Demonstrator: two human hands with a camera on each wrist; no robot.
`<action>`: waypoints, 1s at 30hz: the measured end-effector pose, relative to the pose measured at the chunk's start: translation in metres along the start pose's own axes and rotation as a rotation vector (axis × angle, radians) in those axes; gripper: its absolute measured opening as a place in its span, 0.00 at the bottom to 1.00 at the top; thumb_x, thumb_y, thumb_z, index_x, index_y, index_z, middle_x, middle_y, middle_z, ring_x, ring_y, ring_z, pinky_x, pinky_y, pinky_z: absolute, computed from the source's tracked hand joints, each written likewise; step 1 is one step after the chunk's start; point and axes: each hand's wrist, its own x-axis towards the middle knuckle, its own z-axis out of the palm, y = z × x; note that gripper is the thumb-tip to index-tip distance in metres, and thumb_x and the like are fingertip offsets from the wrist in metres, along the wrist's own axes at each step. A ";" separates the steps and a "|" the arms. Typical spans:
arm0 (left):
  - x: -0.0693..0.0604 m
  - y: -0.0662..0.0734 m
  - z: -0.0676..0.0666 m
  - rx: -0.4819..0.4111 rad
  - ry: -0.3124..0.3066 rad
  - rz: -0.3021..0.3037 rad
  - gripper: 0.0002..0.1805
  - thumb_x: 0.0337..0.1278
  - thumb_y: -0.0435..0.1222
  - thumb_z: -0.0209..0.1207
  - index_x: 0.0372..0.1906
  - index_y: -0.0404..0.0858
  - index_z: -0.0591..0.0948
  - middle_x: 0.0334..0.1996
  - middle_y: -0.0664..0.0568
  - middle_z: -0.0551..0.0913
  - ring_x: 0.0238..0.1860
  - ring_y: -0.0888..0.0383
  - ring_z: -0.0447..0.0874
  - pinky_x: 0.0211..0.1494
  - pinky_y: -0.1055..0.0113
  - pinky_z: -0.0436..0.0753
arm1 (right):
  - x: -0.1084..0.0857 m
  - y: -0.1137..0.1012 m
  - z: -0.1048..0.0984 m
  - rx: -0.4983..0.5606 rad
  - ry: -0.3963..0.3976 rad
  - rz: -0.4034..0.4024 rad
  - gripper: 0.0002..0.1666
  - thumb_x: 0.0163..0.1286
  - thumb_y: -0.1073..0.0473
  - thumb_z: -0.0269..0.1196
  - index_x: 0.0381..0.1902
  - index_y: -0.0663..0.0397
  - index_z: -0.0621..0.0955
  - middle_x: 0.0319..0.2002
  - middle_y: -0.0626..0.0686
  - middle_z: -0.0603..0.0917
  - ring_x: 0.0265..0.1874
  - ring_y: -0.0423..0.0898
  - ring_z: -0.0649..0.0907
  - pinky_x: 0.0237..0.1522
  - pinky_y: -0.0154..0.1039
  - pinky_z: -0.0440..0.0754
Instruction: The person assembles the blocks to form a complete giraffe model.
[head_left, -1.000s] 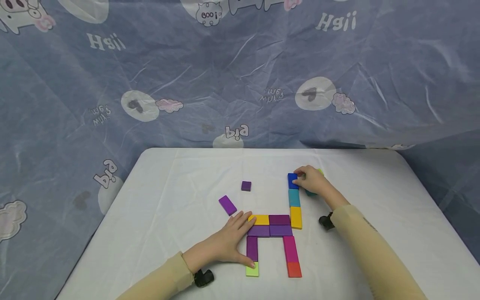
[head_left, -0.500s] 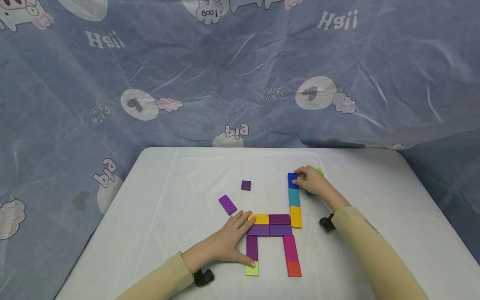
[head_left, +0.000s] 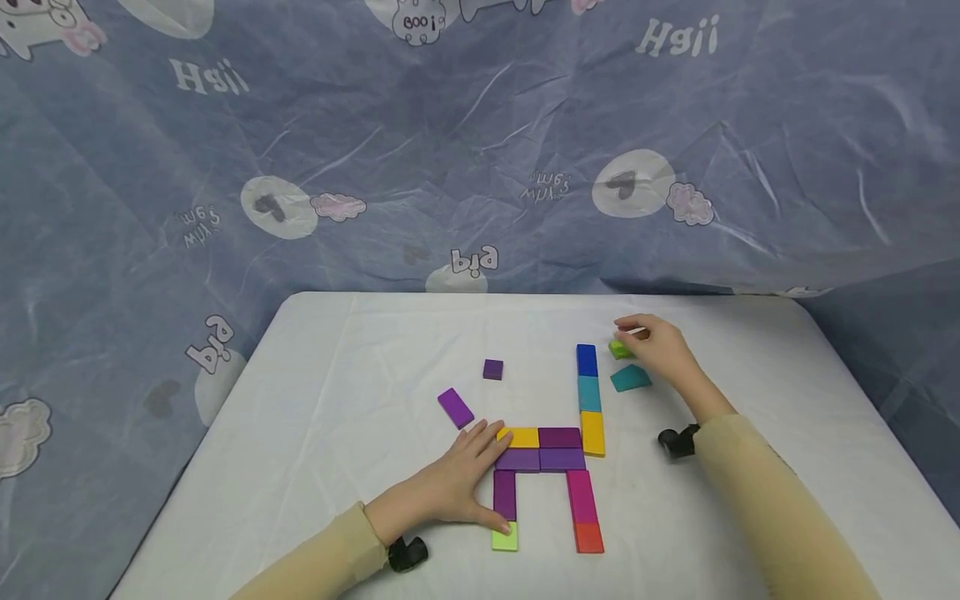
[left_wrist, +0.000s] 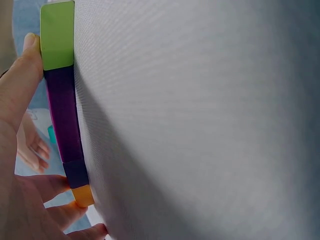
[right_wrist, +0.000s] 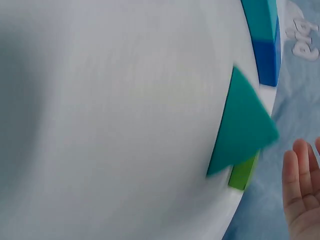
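My left hand (head_left: 457, 483) lies spread along the left side of a block figure. Its thumb touches a light green block (head_left: 505, 540) at the bottom, and its fingertips rest by a yellow block (head_left: 525, 437). The left wrist view shows a purple block (left_wrist: 64, 112) between them. My right hand (head_left: 663, 348) hovers at a small green block (head_left: 619, 349), partly covering it in the head view; no grasp on it shows. A teal angular block (head_left: 630, 378) lies just below that hand. A dark blue block (head_left: 587, 360) tops the figure's right column, above a light blue block (head_left: 589, 393).
Two loose purple pieces lie left of the column: a small dark block (head_left: 492, 369) and a tilted rectangular block (head_left: 455, 407). Pink (head_left: 581, 496) and red-orange (head_left: 588, 537) blocks form the lower right leg. A white cloth covers the table (head_left: 360, 358).
My right hand has left the dark blue block and moved right and slightly away, over the green block. The teal block is now uncovered. My left hand stays where it was.
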 end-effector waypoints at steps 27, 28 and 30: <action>-0.001 0.001 -0.003 -0.017 0.000 0.003 0.65 0.39 0.63 0.71 0.79 0.42 0.50 0.80 0.45 0.45 0.80 0.41 0.40 0.78 0.40 0.49 | 0.010 0.035 -0.004 -0.151 -0.108 -0.010 0.28 0.70 0.63 0.60 0.67 0.63 0.72 0.67 0.69 0.69 0.67 0.68 0.67 0.69 0.65 0.62; -0.001 0.001 -0.002 -0.016 -0.002 0.001 0.65 0.39 0.64 0.71 0.79 0.42 0.50 0.80 0.45 0.44 0.80 0.41 0.40 0.78 0.40 0.49 | 0.010 0.034 -0.003 -0.165 -0.118 -0.017 0.28 0.70 0.63 0.60 0.66 0.63 0.72 0.67 0.69 0.70 0.66 0.68 0.67 0.69 0.65 0.62; 0.000 0.002 -0.002 -0.017 -0.009 -0.006 0.65 0.39 0.64 0.71 0.79 0.43 0.50 0.80 0.46 0.44 0.80 0.42 0.39 0.78 0.41 0.49 | 0.011 0.032 -0.002 -0.195 -0.131 -0.031 0.27 0.70 0.64 0.61 0.66 0.65 0.73 0.65 0.70 0.72 0.64 0.68 0.70 0.68 0.65 0.64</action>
